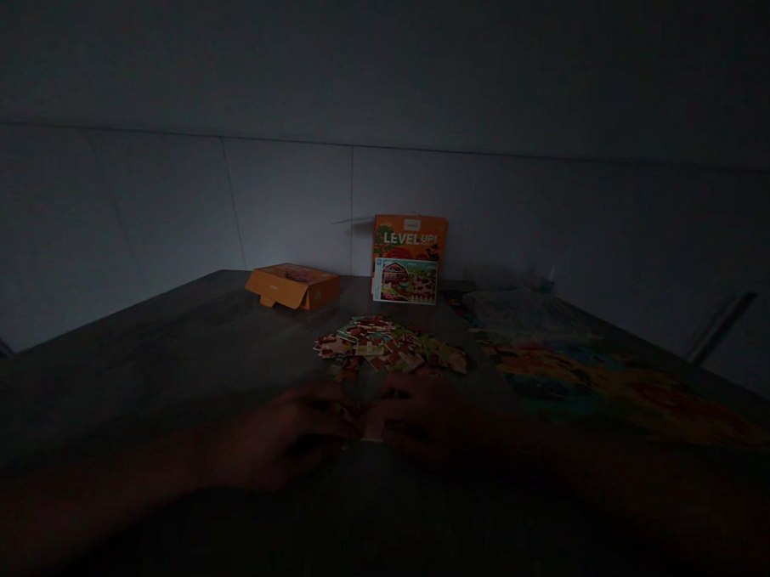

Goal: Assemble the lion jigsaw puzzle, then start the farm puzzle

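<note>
The picture is very dark. My left hand reaches in from the left, its fingers bent and closed around small jigsaw puzzle pieces low on the table. From the right comes my right hand, fingers curled, the tips on a pale jigsaw puzzle piece between the two hands. Whether these pieces are joined is too dark to tell. Just beyond the hands lies a loose heap of jigsaw puzzle pieces, some face up with red, green and white print.
An orange "LEVEL UP!" box stands against the wall, a farm picture card leaning on its front. Left of it lies an open orange box. A colourful printed sheet and clear plastic cover the right side of the grey table.
</note>
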`<state>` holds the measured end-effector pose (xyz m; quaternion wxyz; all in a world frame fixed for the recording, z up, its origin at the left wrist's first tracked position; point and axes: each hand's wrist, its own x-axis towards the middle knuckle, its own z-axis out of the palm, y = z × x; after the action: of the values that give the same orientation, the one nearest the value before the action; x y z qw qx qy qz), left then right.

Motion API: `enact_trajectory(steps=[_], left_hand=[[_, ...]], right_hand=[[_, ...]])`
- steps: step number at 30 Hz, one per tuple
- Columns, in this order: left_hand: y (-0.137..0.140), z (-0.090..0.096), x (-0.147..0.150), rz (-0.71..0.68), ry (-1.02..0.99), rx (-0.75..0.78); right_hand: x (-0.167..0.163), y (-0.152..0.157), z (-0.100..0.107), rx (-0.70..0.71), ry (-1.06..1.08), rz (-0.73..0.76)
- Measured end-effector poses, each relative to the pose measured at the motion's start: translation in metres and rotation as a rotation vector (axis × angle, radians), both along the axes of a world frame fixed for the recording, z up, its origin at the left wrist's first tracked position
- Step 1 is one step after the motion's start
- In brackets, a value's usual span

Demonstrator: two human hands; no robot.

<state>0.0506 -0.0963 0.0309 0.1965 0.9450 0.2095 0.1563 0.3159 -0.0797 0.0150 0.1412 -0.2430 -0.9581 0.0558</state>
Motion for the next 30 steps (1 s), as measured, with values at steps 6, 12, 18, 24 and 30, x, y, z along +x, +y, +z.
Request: enact_trajectory(steps=[6,12,18,24,30], left_hand=[[0.003,-0.003,-0.002,0.075,-0.006,0.082],[0.010,-0.007,-0.004,0.135,-0.024,0.113],[0.009,-0.008,-0.004,0.145,0.022,0.151],[0.009,-0.008,-0.001,0.176,-0.015,0.154],[0.005,-0.003,-0.001,0.156,0.009,0.115]], right_hand=[[-0.004,-0.003,0.006,0.033,-0.079,0.006],[-0.004,-0.003,0.006,-0.009,-0.031,-0.014],[-0.002,0.001,-0.003,-0.030,0.127,0.014],[-0.003,0.001,-0.004,-0.033,0.160,-0.011],[0.001,-0.001,-0.004,-0.048,0.147,0.031]])
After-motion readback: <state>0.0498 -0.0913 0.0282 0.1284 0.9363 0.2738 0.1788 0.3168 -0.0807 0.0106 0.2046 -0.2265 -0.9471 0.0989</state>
